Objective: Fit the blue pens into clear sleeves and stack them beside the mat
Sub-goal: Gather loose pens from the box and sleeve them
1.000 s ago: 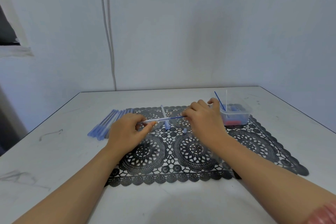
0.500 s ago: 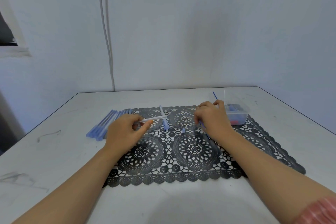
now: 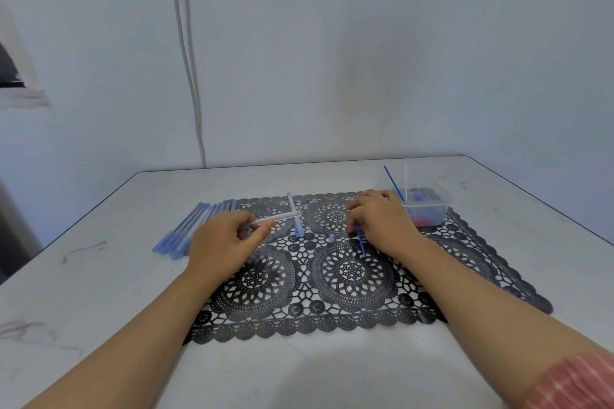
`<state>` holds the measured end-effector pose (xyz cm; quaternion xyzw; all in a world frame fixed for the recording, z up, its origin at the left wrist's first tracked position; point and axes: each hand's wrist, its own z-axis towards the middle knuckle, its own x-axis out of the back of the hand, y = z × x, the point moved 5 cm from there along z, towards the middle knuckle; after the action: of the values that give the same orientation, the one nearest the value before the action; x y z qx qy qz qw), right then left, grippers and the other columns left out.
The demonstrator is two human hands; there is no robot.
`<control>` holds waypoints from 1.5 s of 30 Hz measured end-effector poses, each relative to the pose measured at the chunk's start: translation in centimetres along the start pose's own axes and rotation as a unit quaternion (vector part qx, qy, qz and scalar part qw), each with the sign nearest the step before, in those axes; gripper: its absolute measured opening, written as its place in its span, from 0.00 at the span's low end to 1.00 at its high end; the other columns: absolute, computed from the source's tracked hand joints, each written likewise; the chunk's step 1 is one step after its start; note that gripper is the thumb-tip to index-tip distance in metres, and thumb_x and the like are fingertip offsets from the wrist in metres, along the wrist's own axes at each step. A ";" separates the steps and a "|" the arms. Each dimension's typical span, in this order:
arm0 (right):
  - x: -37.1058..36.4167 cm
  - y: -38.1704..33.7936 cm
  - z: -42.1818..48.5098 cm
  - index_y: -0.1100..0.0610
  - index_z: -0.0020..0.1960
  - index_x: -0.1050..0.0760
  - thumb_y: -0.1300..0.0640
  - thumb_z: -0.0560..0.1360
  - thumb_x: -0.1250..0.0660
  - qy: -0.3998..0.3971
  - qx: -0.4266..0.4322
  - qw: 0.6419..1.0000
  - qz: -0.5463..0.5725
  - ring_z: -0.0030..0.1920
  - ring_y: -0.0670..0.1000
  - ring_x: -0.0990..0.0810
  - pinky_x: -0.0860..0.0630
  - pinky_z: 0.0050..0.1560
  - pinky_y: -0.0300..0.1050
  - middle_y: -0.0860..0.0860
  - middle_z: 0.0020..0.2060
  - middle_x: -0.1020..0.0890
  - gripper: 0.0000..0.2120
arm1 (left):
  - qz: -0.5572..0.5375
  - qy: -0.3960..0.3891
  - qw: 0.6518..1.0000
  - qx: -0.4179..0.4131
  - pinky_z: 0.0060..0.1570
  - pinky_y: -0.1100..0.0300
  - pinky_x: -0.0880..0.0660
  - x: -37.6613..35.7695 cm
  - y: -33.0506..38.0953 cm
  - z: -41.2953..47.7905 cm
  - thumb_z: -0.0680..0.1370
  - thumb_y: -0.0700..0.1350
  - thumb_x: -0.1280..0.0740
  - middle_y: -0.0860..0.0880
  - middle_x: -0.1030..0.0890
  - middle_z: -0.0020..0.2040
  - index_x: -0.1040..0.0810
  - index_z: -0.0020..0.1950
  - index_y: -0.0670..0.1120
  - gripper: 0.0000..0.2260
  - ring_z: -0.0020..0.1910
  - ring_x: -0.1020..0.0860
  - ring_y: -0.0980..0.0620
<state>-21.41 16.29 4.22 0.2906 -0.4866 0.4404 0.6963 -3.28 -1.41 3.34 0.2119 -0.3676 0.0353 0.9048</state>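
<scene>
Head view, the only one. Two hands, both over the mat.

The left hand (image 3: 226,242) pinches one clear sleeve (image 3: 279,218) between thumb and fingers. The sleeve lies nearly level and points right, just above the mat's left half. The right hand (image 3: 382,226) has its fingers curled round one thin blue refill (image 3: 361,246), whose lower end pokes out beneath the hand toward the camera. Sleeve and refill are apart, not joined.

One loose pen (image 3: 295,216) lies on the mat between the hands, running front to back, and the sleeve's tip crosses over it. One small blue cap (image 3: 331,238) sits on the mat just beside the right hand.

The stack of finished pens (image 3: 186,232) lies on the table against the mat's far left edge. It looks like roughly seven, but it is too blurred for a firm count.

One clear plastic tub (image 3: 432,209) is on the mat's far right corner, touching the right hand's knuckles. One blue stick (image 3: 393,182) and one white stick (image 3: 405,178) stand up in it, with blue and red bits at the bottom, uncountable.

One black lace mat (image 3: 349,276) on a scuffed white table (image 3: 99,276). Plain white wall (image 3: 365,60) with two cables (image 3: 187,60) running down it and a dark opening (image 3: 8,73) at the left. Pink sleeve (image 3: 571,382) on the right forearm.
</scene>
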 end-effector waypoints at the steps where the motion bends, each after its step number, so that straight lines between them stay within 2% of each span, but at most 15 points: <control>1: 0.0 0.0 0.0 0.46 0.43 0.19 0.62 0.72 0.32 -0.001 0.002 1.000 0.002 0.63 0.45 0.33 0.46 0.61 0.47 0.43 0.57 0.23 0.10 | 0.000 0.000 1.000 -0.001 0.27 0.62 0.36 0.0 0.0 0.0 0.71 0.68 0.44 0.53 0.29 0.26 0.30 0.30 0.53 0.21 0.28 0.29 0.56; 5: 0.1 0.0 -0.1 0.47 0.42 0.20 0.64 0.71 0.33 -0.006 0.004 1.000 0.001 0.63 0.45 0.33 0.46 0.62 0.47 0.43 0.57 0.23 0.12 | 0.001 -0.002 1.000 0.000 0.27 0.63 0.36 0.0 0.0 0.0 0.71 0.68 0.44 0.53 0.29 0.26 0.28 0.31 0.53 0.21 0.28 0.29 0.56; 8: 0.0 0.1 -0.1 0.47 0.36 0.25 0.65 0.69 0.33 -0.012 0.006 1.000 -0.003 0.63 0.45 0.32 0.46 0.62 0.46 0.43 0.56 0.22 0.12 | 0.004 -0.001 1.000 0.000 0.27 0.63 0.36 0.0 0.0 0.0 0.71 0.68 0.44 0.53 0.28 0.26 0.27 0.32 0.53 0.21 0.28 0.28 0.57; 17: 0.2 -0.2 0.0 0.48 0.32 0.29 0.60 0.71 0.33 -0.011 0.018 0.999 -0.047 0.62 0.48 0.32 0.44 0.63 0.47 0.45 0.56 0.22 0.12 | -0.003 -0.002 1.000 0.001 0.27 0.60 0.33 0.0 0.0 0.0 0.71 0.68 0.44 0.53 0.28 0.26 0.30 0.30 0.54 0.20 0.28 0.28 0.56; 20: 0.8 0.2 0.1 0.52 0.31 0.24 0.65 0.69 0.33 0.030 -0.020 0.997 0.066 0.58 0.50 0.28 0.37 0.61 0.47 0.49 0.50 0.20 0.11 | 0.000 0.001 1.000 0.006 0.28 0.58 0.31 0.0 0.0 0.0 0.71 0.68 0.44 0.52 0.28 0.26 0.30 0.29 0.52 0.21 0.28 0.28 0.56; 22: 1.7 0.9 0.2 0.56 0.32 0.22 0.70 0.68 0.36 0.093 -0.076 0.977 0.178 0.53 0.52 0.25 0.31 0.56 0.47 0.52 0.46 0.20 0.12 | 0.003 0.002 1.000 0.007 0.28 0.58 0.31 0.0 0.0 0.0 0.71 0.68 0.44 0.52 0.28 0.26 0.30 0.30 0.52 0.22 0.28 0.28 0.56; 24: 2.7 1.6 0.3 0.56 0.36 0.21 0.70 0.70 0.40 0.150 -0.124 0.955 0.222 0.50 0.52 0.25 0.30 0.50 0.44 0.53 0.44 0.20 0.13 | 0.004 0.001 1.000 0.005 0.27 0.59 0.32 0.0 0.0 0.1 0.71 0.68 0.44 0.52 0.28 0.26 0.30 0.29 0.52 0.22 0.28 0.28 0.56; 27: 3.6 2.9 0.0 0.56 0.46 0.22 0.63 0.74 0.41 0.189 -0.168 0.958 0.138 0.53 0.52 0.27 0.33 0.53 0.46 0.52 0.48 0.20 0.10 | 0.000 -0.001 1.000 0.006 0.27 0.58 0.31 -0.1 0.0 0.1 0.71 0.68 0.44 0.53 0.28 0.26 0.29 0.30 0.52 0.21 0.28 0.28 0.56; 30: 2.9 4.4 -0.3 0.55 0.58 0.25 0.52 0.77 0.44 0.137 -0.224 0.965 -0.023 0.60 0.53 0.31 0.39 0.59 0.50 0.52 0.57 0.23 0.14 | 0.002 -0.004 1.000 0.008 0.28 0.55 0.28 -0.2 0.0 0.1 0.70 0.69 0.44 0.52 0.28 0.26 0.26 0.31 0.51 0.23 0.28 0.27 0.55; 32: 2.2 5.1 -0.6 0.55 0.60 0.25 0.46 0.78 0.48 0.090 -0.254 0.960 -0.074 0.62 0.53 0.33 0.40 0.61 0.53 0.53 0.59 0.24 0.20 | 0.000 -0.005 1.000 0.010 0.28 0.54 0.28 -0.2 0.0 0.1 0.70 0.69 0.44 0.52 0.28 0.26 0.26 0.32 0.50 0.24 0.28 0.27 0.54; 35: 1.4 5.6 -0.9 0.56 0.55 0.23 0.43 0.77 0.52 0.049 -0.272 0.957 -0.090 0.61 0.54 0.33 0.42 0.62 0.57 0.54 0.56 0.23 0.25 | -0.003 -0.008 1.000 0.013 0.28 0.57 0.29 -0.1 0.0 0.1 0.70 0.69 0.44 0.52 0.28 0.26 0.27 0.31 0.51 0.23 0.28 0.27 0.55; 39: 1.4 5.7 -1.0 0.55 0.49 0.21 0.44 0.77 0.54 0.032 -0.279 0.955 -0.095 0.59 0.54 0.32 0.43 0.62 0.59 0.53 0.52 0.22 0.26 | -0.009 -0.009 1.000 0.012 0.28 0.57 0.30 -0.1 0.1 0.0 0.70 0.69 0.44 0.52 0.28 0.26 0.29 0.30 0.51 0.23 0.27 0.28 0.54; 43: 1.5 5.7 -1.2 0.54 0.39 0.26 0.44 0.77 0.54 0.020 -0.287 0.954 -0.084 0.56 0.54 0.30 0.41 0.61 0.58 0.51 0.44 0.21 0.23 | -0.008 -0.010 1.000 0.015 0.28 0.55 0.29 -0.1 0.0 0.1 0.70 0.69 0.44 0.51 0.28 0.25 0.28 0.30 0.49 0.24 0.27 0.28 0.54; 45: 1.6 5.6 -1.2 0.54 0.37 0.27 0.44 0.78 0.53 0.013 -0.292 0.953 -0.077 0.56 0.54 0.29 0.41 0.61 0.58 0.50 0.39 0.25 0.22 | -0.007 -0.011 1.000 0.015 0.28 0.54 0.29 -0.1 0.0 0.0 0.70 0.69 0.44 0.51 0.28 0.25 0.28 0.30 0.48 0.25 0.27 0.27 0.53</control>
<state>-25.71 20.36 5.15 0.1049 -0.5611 0.2280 0.7888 -3.41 -1.44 3.26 0.2286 -0.3756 0.0324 0.8976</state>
